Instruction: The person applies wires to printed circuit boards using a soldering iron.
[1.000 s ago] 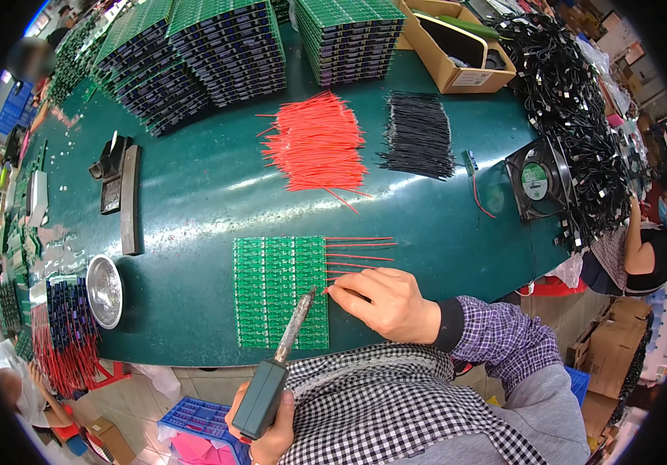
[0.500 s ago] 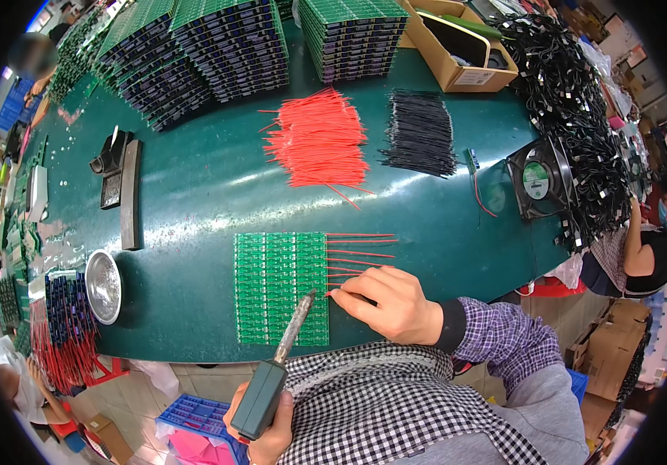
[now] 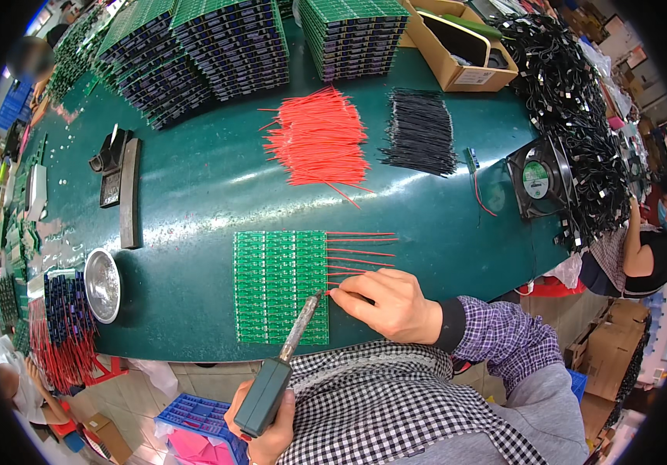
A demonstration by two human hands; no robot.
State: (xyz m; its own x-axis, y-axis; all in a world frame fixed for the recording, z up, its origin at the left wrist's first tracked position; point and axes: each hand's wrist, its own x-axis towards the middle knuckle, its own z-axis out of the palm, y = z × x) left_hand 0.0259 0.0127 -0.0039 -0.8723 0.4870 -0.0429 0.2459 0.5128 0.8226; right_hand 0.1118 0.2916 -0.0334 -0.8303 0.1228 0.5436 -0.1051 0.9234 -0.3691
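A green circuit board panel [image 3: 271,287] lies flat near the table's front edge, with several red wires [image 3: 360,250] sticking out rightward from its right edge. My left hand [image 3: 275,434] grips a soldering iron [image 3: 265,395] by its dark green handle. The iron's tip touches or nearly touches the panel's right edge. Beside that edge, my right hand [image 3: 391,304] pinches the end of a red wire; its fingers hide most of it. Farther back lie a pile of loose red wires [image 3: 318,139] and a pile of black wires [image 3: 420,132].
Stacked circuit boards [image 3: 232,54] rise at the back, beside a cardboard box [image 3: 465,74]. A fan [image 3: 539,178] and heaped black cables [image 3: 573,101] are on the right. At left are a metal bowl [image 3: 103,287], a soldering iron stand [image 3: 116,167] and wired boards [image 3: 70,310].
The soldering iron's tip has shifted slightly right, toward the panel's right edge and my right fingertips. My right hand has hardly moved.
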